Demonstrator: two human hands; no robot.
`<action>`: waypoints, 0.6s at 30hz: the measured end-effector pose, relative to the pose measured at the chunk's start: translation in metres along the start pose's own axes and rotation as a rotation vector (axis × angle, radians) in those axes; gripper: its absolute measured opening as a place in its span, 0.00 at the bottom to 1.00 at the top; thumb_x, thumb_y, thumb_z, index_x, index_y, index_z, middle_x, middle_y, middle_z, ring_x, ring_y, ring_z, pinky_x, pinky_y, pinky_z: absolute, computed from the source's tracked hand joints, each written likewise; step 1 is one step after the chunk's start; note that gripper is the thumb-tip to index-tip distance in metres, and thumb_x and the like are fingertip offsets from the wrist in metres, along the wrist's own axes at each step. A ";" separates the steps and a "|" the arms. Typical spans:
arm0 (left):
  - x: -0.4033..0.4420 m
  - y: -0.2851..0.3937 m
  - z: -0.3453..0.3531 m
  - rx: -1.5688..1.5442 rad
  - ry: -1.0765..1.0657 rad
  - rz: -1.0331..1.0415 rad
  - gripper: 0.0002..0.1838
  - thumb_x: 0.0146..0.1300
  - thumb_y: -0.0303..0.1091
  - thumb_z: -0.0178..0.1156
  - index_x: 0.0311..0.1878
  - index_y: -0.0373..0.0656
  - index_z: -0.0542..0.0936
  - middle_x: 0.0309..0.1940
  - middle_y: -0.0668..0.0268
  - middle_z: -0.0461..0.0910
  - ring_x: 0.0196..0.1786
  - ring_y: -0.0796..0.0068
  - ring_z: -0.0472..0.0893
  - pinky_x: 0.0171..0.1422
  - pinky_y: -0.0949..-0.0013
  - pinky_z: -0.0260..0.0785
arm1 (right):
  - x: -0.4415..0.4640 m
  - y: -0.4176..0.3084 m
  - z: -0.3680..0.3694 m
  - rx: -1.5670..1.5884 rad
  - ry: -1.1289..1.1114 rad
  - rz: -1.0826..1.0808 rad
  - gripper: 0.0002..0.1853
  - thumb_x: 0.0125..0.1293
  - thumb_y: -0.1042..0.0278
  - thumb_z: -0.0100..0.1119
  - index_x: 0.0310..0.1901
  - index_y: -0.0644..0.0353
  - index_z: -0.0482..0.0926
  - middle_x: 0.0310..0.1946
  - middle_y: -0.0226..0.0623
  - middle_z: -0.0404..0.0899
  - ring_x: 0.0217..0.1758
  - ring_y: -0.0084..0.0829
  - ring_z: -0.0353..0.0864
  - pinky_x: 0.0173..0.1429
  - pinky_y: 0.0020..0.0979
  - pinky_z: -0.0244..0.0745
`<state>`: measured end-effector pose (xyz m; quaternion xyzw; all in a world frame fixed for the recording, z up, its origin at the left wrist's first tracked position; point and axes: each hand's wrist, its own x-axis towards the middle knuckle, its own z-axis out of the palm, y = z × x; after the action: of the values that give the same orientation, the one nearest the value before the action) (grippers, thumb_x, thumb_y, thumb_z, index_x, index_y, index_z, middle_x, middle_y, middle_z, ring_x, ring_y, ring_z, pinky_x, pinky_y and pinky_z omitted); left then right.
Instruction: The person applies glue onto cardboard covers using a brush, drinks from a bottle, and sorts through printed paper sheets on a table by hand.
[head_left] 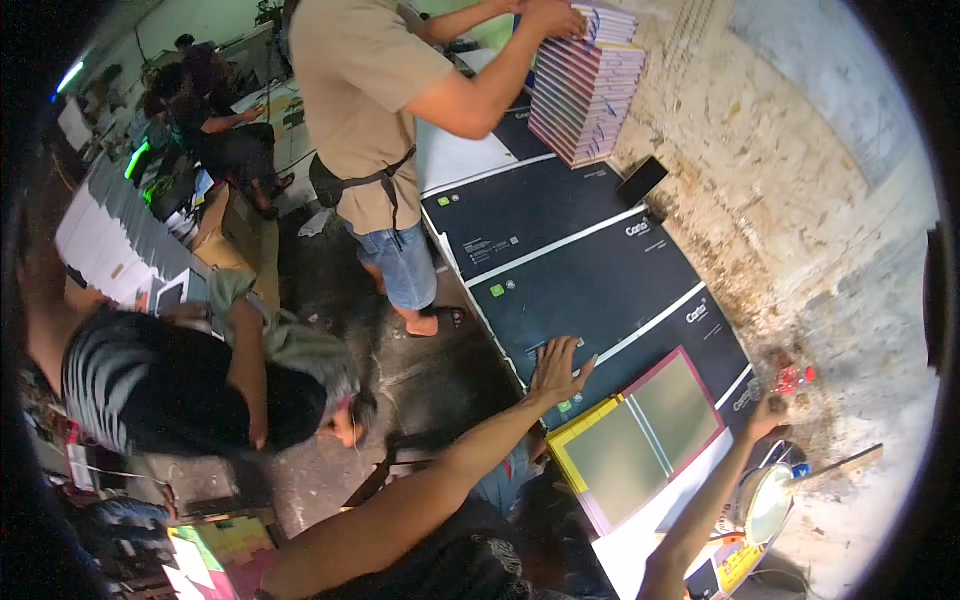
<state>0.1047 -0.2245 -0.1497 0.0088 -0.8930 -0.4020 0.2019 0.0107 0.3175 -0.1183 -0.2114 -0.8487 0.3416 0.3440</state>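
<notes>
My left hand (560, 372) is open, fingers spread over the dark table covering (590, 275), with nothing in it. Just beside it lies an opened-out cover (690, 400) with two grey-green panels, pink edges and a pale double strip between them. A yellow strip (583, 425) runs along its upper left edge. Beyond the cover's right side is my right hand (768, 415), near the wall; its fingers are small and unclear, and I cannot make out whether it holds anything. Close to it is a clear item with red parts (795, 379).
Toward the lower right stands a tub (770, 505) with a stick (835, 467) across it. A black phone-like object (643, 181) and a tall stack of books (587, 100) are farther up the table. A co-worker (370, 110) touches the stack; other people are at left.
</notes>
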 end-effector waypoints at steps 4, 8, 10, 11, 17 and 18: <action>-0.006 -0.001 -0.003 -0.045 0.026 0.008 0.28 0.64 0.52 0.58 0.57 0.38 0.72 0.52 0.54 0.73 0.60 0.55 0.70 0.63 0.52 0.59 | -0.160 -0.160 -0.035 0.198 0.094 -0.251 0.34 0.62 0.62 0.68 0.65 0.64 0.65 0.62 0.43 0.69 0.57 0.34 0.73 0.57 0.32 0.71; -0.009 -0.005 -0.004 -0.127 0.043 0.020 0.28 0.64 0.53 0.58 0.56 0.39 0.72 0.52 0.54 0.72 0.59 0.54 0.70 0.63 0.52 0.59 | -0.277 -0.248 -0.107 0.195 -0.180 -0.052 0.36 0.63 0.63 0.67 0.69 0.62 0.61 0.68 0.43 0.63 0.56 0.32 0.71 0.53 0.30 0.74; -0.009 -0.011 -0.002 -0.182 0.069 0.022 0.28 0.64 0.53 0.58 0.55 0.39 0.72 0.52 0.54 0.72 0.59 0.53 0.70 0.64 0.51 0.59 | -0.314 -0.247 -0.136 0.252 -0.192 0.009 0.36 0.64 0.63 0.66 0.70 0.60 0.60 0.68 0.43 0.63 0.55 0.33 0.70 0.50 0.31 0.75; -0.010 -0.013 -0.004 -0.215 0.058 0.015 0.28 0.65 0.54 0.57 0.55 0.39 0.72 0.52 0.54 0.72 0.59 0.53 0.69 0.65 0.52 0.59 | -0.329 -0.240 -0.150 0.271 -0.183 0.001 0.36 0.64 0.64 0.66 0.70 0.58 0.59 0.67 0.44 0.63 0.56 0.35 0.70 0.50 0.34 0.75; -0.016 -0.030 -0.001 -0.273 0.048 0.052 0.23 0.68 0.50 0.54 0.53 0.39 0.74 0.50 0.53 0.74 0.56 0.50 0.71 0.63 0.51 0.63 | -0.380 -0.219 -0.237 0.060 -0.085 -0.098 0.30 0.65 0.69 0.62 0.67 0.65 0.64 0.62 0.49 0.69 0.52 0.33 0.74 0.55 0.33 0.72; -0.022 -0.034 0.006 -0.242 0.068 0.060 0.22 0.68 0.49 0.54 0.52 0.39 0.74 0.49 0.53 0.74 0.56 0.50 0.72 0.62 0.50 0.63 | -0.386 -0.211 -0.244 0.082 -0.066 0.030 0.29 0.66 0.68 0.61 0.66 0.67 0.65 0.63 0.49 0.69 0.53 0.34 0.74 0.55 0.33 0.71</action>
<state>0.1180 -0.2393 -0.1858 -0.0290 -0.8305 -0.5001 0.2435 0.4223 0.0513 -0.0057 -0.1983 -0.8416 0.3879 0.3192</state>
